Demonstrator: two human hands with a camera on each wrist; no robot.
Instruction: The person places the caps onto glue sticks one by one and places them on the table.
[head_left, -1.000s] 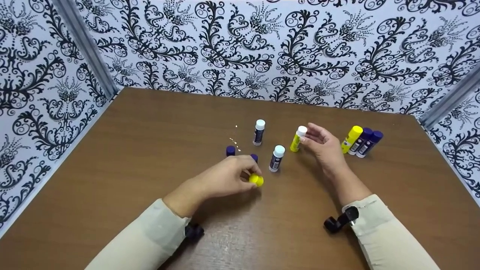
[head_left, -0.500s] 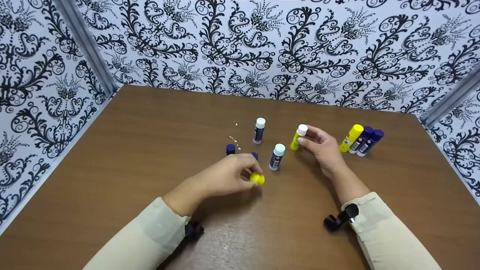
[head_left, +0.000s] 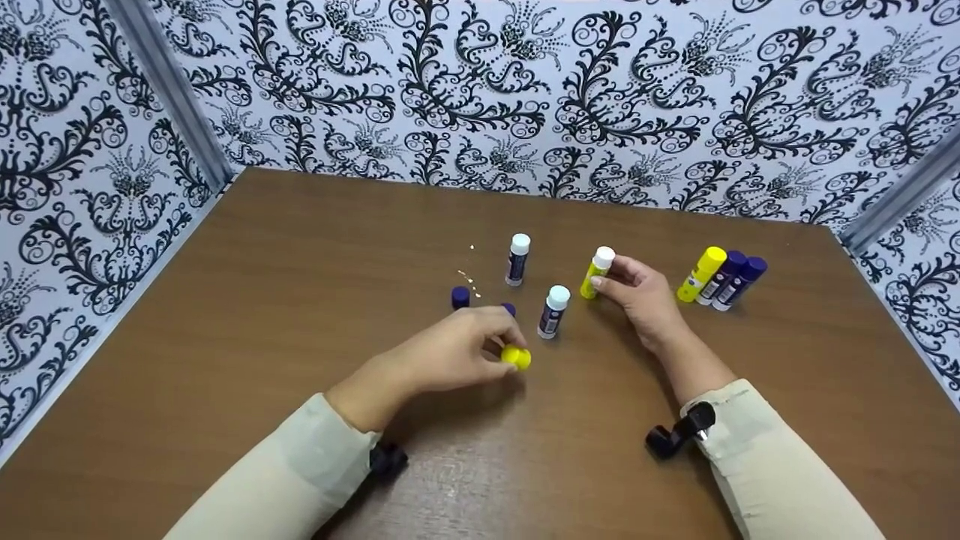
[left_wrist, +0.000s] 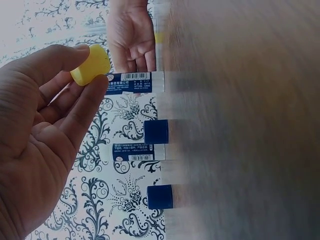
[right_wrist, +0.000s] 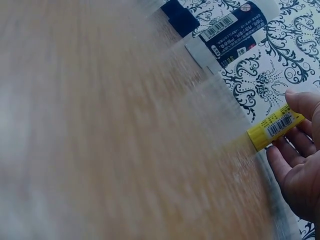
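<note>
between the hands (head_left: 465, 349) (head_left: 648, 301), an upright blue tube (head_left: 551, 321)

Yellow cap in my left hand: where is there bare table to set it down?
The yellow cap could go on bare table left of the leftmost blue cap, or between the two sleeves. Crowded just beyond your left hand: another blue cap, two blue sticks, then the yellow stick in your right hand.

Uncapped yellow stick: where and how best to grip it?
I'd pinch the yellow stick on its straight sides below the white top, coming from the right, as the right hand does. It looks upright and slim enough for thumb and fingers, with the nearer blue stick to its left.
</note>
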